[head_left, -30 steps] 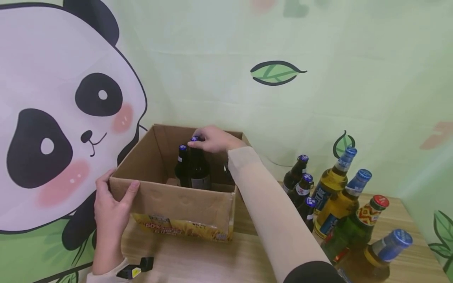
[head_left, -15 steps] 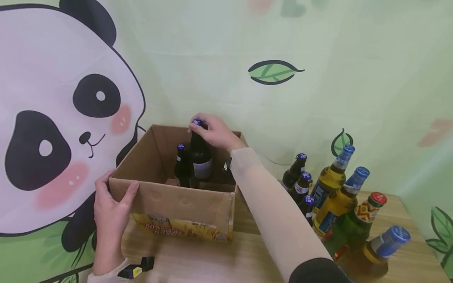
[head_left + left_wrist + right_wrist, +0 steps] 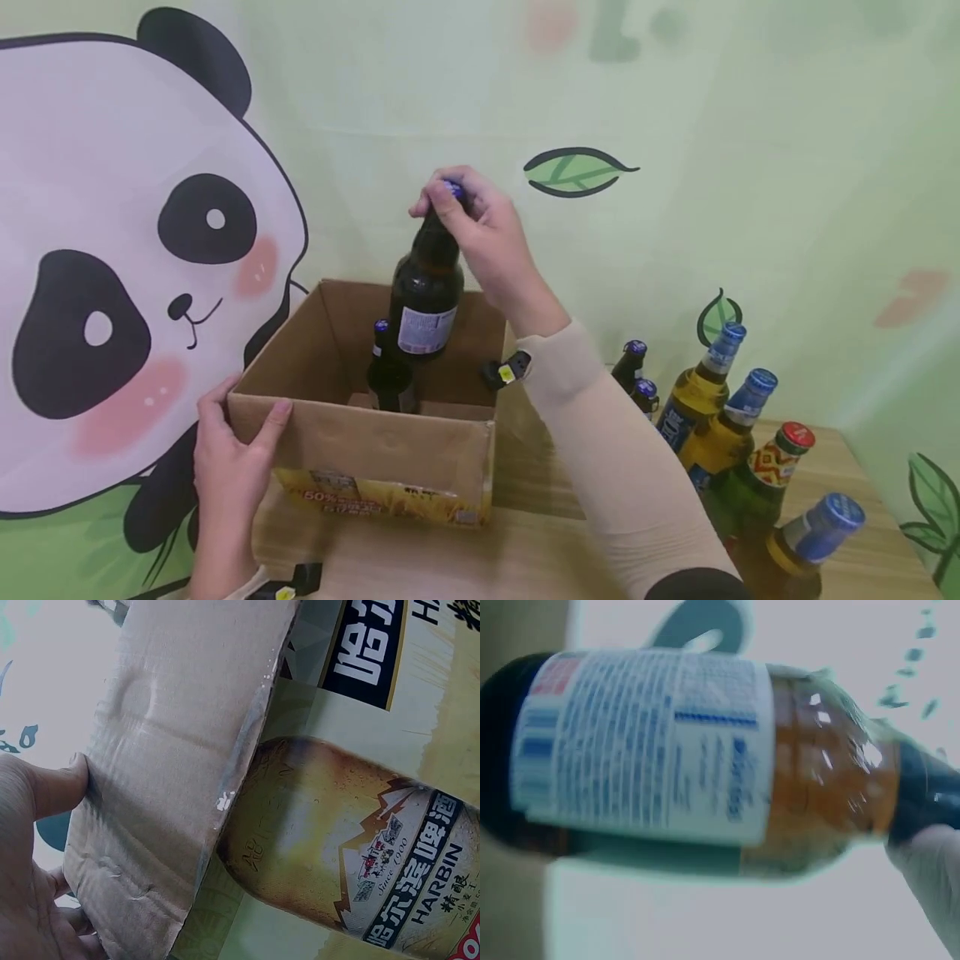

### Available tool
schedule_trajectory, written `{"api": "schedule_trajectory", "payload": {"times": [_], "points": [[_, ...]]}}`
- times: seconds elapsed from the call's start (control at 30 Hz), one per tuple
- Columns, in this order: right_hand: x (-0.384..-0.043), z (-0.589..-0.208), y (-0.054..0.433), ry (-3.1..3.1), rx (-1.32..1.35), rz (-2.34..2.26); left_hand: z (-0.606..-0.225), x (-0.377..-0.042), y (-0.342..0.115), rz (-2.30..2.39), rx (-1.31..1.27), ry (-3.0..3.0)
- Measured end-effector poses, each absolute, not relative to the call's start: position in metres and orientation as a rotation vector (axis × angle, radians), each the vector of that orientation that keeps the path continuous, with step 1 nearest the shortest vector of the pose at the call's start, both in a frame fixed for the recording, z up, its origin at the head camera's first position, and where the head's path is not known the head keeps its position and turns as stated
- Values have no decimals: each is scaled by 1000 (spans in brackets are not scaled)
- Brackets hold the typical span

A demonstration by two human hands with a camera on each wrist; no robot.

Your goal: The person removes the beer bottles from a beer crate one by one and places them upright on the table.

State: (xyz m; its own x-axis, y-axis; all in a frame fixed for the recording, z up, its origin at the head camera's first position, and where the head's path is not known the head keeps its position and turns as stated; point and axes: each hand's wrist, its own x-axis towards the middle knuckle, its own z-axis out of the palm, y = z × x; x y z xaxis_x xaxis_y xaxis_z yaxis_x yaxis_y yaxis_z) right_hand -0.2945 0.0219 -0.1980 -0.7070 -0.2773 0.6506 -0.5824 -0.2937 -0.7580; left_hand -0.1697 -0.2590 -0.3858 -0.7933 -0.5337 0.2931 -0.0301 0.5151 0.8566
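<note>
My right hand (image 3: 495,242) grips a dark brown beer bottle (image 3: 427,287) by its neck, close under the blue cap. The bottle hangs slightly tilted, its base at about the height of the cardboard box's (image 3: 375,442) opening. In the right wrist view, the white back label of the beer bottle (image 3: 645,742) is blurred. My left hand (image 3: 234,467) holds the box at its front left corner, thumb on the front wall. In the left wrist view, the thumb (image 3: 64,787) lies at the cardboard edge. Another dark bottle (image 3: 390,383) stands inside the box.
On the wooden table (image 3: 517,550) right of the box stand dark blue-capped bottles (image 3: 630,367), yellow bottles (image 3: 697,396), a green red-capped bottle (image 3: 772,471) and an amber bottle (image 3: 795,558). My right sleeve covers some of them. A panda-printed backdrop (image 3: 420,100) hangs behind.
My right hand has lifted the beer bottle up from inside the box and slightly to the right. My left hand keeps its hold on the box corner.
</note>
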Motion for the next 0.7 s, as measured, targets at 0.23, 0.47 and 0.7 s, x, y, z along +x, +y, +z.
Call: {"api": "schedule_trajectory", "payload": {"times": [0.23, 0.47, 0.7], "points": [[-230, -159, 62, -1271, 1155, 2313, -383, -171, -260, -1230, 442, -2205], [-185, -180, 98, -1422, 1201, 2352, -383, -173, -260, -1249, 422, -2189], [-158, -210, 114, -1564, 1262, 2203, -384, -174, -259, -1258, 416, -2191]]}}
